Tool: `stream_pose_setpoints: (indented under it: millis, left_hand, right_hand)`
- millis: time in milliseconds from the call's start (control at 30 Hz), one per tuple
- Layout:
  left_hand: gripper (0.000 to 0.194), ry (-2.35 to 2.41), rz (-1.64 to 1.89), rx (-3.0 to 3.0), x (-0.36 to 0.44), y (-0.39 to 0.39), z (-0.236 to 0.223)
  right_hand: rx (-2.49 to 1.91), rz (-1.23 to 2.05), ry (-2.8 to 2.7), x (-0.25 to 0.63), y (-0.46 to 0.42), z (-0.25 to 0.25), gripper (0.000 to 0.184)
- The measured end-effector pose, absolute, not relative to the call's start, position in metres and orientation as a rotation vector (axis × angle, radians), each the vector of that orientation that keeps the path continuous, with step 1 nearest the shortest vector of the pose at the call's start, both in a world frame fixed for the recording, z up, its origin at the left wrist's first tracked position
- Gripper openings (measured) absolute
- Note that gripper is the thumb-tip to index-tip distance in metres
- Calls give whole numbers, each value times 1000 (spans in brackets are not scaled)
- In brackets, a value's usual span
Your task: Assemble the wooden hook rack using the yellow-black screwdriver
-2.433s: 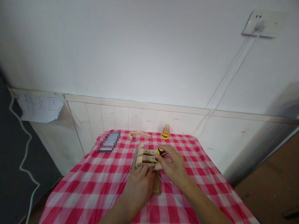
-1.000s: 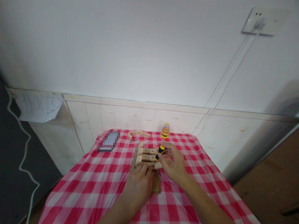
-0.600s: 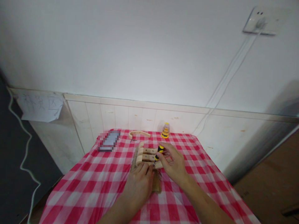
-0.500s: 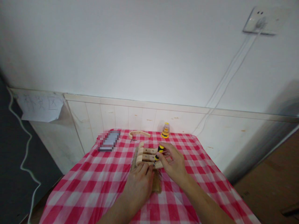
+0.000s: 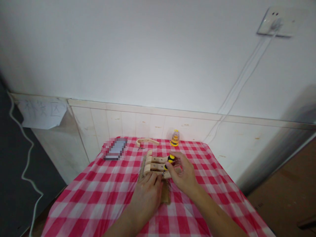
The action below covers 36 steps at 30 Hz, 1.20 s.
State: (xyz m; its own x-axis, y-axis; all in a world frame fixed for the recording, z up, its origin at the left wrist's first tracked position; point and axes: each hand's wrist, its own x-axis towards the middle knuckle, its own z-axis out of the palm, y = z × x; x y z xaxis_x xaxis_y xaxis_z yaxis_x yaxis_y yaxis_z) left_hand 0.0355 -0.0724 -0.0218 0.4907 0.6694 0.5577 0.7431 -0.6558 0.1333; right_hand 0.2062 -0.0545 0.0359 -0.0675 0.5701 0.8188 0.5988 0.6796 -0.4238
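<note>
The right hand (image 5: 184, 171) grips a short yellow-and-black screwdriver (image 5: 171, 159) between thumb and fingers, the handle leaning to the right and its lower end pointing down at the nearest of three curved wooden pieces (image 5: 158, 166). The tip is too small to make out clearly, but it is at or just above that piece. The left hand (image 5: 148, 191) lies palm down with its fingers bent over the near side of the same piece; whether they clasp it or only press on it, I cannot tell.

The three pieces sit side by side across a brown board (image 5: 165, 194), their rounded ends to the left. Dark spots, screws or holes, show along the two farther ones. The board lies on the desk (image 5: 103, 187), under which hangs a red-and-white checked cloth (image 5: 209, 210) that covers its top as well.

Beyond the board, a loose curved wooden piece (image 5: 149, 141) lies near the far edge, with a few small dark slivers (image 5: 141, 148) just in front of it. To its right stands a yellow container with a clear upper part (image 5: 175, 138); to its left lies a flat, pixelated object (image 5: 116, 148). Behind rises a white wall (image 5: 158, 65) bearing a socket (image 5: 278, 23).
</note>
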Motion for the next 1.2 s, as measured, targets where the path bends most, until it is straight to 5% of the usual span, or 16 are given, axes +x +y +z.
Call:
stream_pose_setpoints:
  millis: [1200]
  left_hand:
    - [24, -1237, -908, -2579, 36, -75, -17]
  right_hand:
    - [-984, 50, -1653, 204, -53, 33, 27]
